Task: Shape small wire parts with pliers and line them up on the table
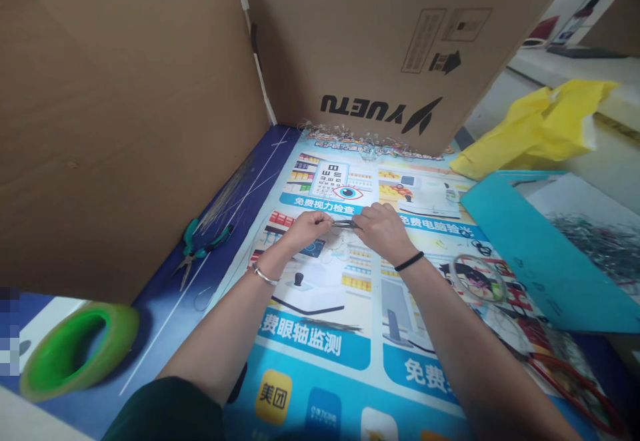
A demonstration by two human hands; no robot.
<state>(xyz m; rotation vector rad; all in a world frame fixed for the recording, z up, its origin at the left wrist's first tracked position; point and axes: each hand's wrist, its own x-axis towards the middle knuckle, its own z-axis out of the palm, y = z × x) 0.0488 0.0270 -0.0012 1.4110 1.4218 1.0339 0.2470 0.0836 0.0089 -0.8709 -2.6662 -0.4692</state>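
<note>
**Two close grips, one steady meeting point**

The right hand [381,231] is clenched around one end of a slim metal tool [345,223], perhaps pliers. The left hand [309,229] is pinched tight at its tip; what lies between those fingertips is too small to make out. The tool sits between both hands, above a printed sheet [320,298] on the counter.

Good work here probably depends on a short grip: pinch just beside the tool's tips, so that a fine piece cannot bend or slip, and squeeze only enough to hold it. Turn from the right wrist rather than tugging, and keep both forearms low and braced.

Watch the surroundings too. A dark bundle of strands [333,324] lies flat between the forearms, easy to sweep aside. The silvery bracelet [263,273] on the left wrist could snag a loose strand. Red-handled scissors [575,381] lie near the right forearm, so avoid drifting outward. Teal-handled pliers [193,251] rest at the left, beside thin straight strands [225,194], within sensible reach if a heavier bite is wanted.
</note>
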